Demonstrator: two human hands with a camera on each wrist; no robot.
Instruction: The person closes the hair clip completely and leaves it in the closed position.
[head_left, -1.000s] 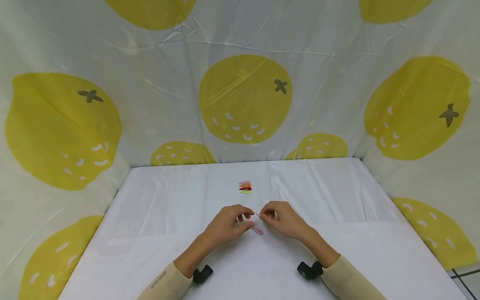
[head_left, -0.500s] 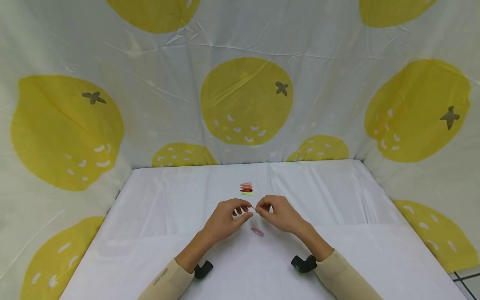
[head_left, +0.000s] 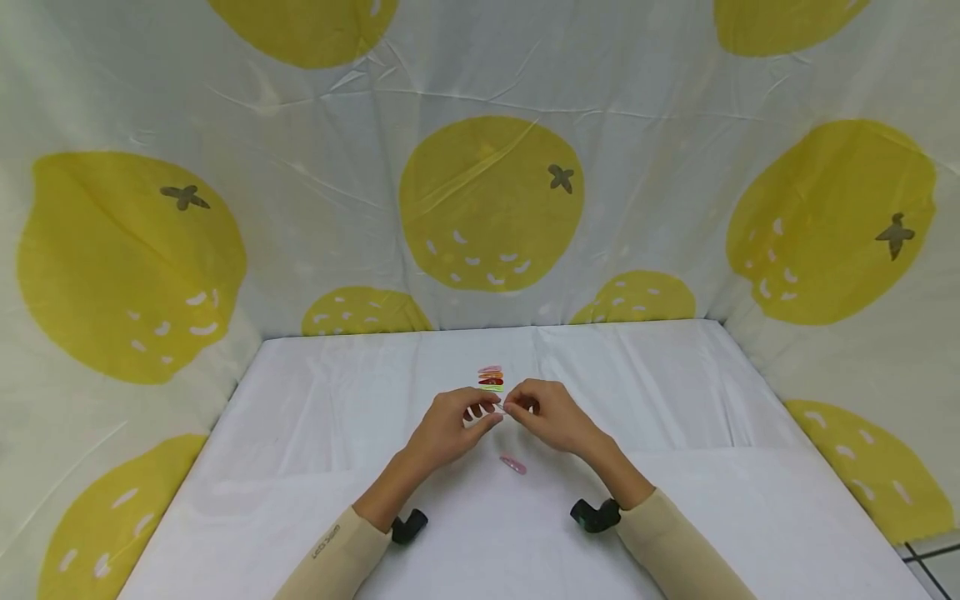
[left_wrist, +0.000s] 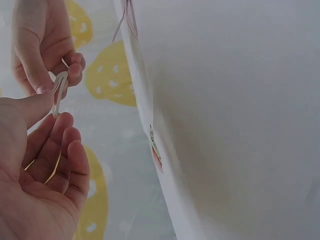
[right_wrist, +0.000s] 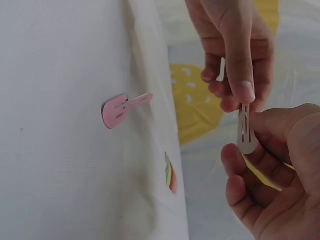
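Observation:
Between both hands is a pale snap hair clip [right_wrist: 246,142], held up above the table. My left hand [head_left: 442,429] pinches one end with thumb and fingertips. My right hand [head_left: 551,417] pinches the other, wider end, its thumb and fingers at the sides. In the left wrist view the clip [left_wrist: 60,85] looks spread, with slim gaps between its strips. A pink snap hair clip [head_left: 513,464] lies on the table nearer the person; in the right wrist view it looks bent. Just beyond the fingertips lies a row of several hair clips [head_left: 491,377], pink, orange, red and yellow-green.
White cloth covers the table [head_left: 337,517]. A hanging curtain [head_left: 637,192] with large yellow lemon prints stands behind and on both sides. Black wrist-worn devices [head_left: 408,527] sit at the sleeve ends.
Both hands have moved away from the person, toward the clip row, carrying the pale hair clip. My left fingers have come onto it. The pink clip on the table stays put, now fully uncovered.

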